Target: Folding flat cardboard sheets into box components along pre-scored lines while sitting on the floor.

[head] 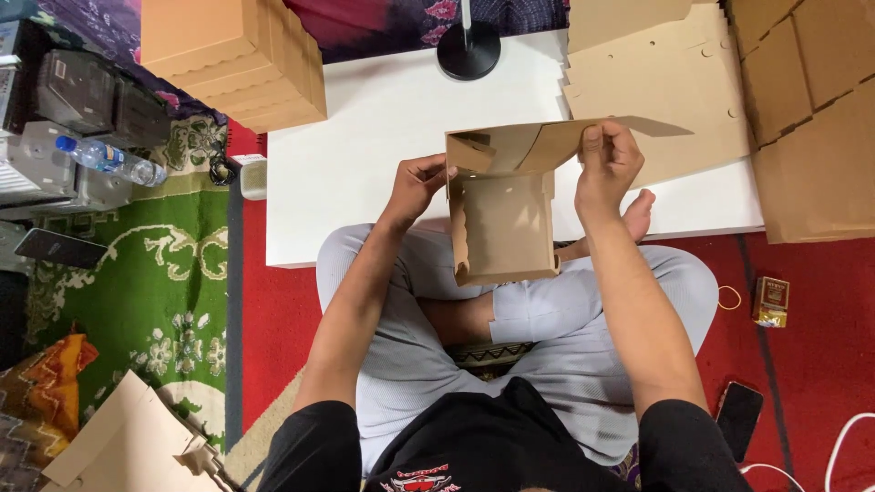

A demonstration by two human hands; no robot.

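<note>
Cardboard box, half-folded, is held mid-frame over the white counter. Left hand and right hand fingers are clenched on its walls; flaps should be pressed squarely along creases.

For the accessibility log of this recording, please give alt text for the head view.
A seated, cross-legged person holds a half-folded brown cardboard box over their lap, left hand on its side, right hand pinching its raised lid. Ahead, a low white table carries flat cardboard blanks and stacked folded boxes.
</note>
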